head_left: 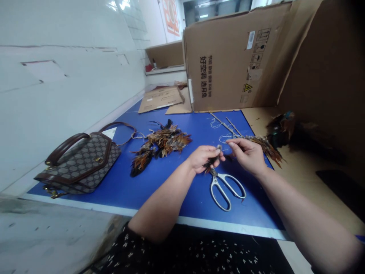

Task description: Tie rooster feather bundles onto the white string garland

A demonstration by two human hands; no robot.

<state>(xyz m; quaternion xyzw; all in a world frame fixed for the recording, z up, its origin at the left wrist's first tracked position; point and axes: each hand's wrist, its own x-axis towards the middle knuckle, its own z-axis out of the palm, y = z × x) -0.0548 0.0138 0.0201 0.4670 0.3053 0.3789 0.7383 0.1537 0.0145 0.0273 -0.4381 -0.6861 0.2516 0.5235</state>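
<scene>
Above the blue tabletop (182, 198), my left hand (202, 158) is closed round a small bunch of dark feathers (210, 163). Thumb and fingertips of my right hand (248, 155) pinch a thin pale thread (224, 150), which runs across to the bunch. Just below both hands lie silver-handled scissors (214, 174), their blades hidden under the left hand. Left of the hands is a loose pile of brown and black feathers (169, 139). Beyond my right hand rest thin sticks (221, 121) with loose thread, and brown feathers (269, 148) spread out beside them.
A patterned handbag (85, 163) with brown handles stands at the left by the white wall (71, 95). Flat cardboard (161, 99) lies at the back. A large cardboard box (228, 72) rises behind the table, with more dark feathers (281, 129) at the right.
</scene>
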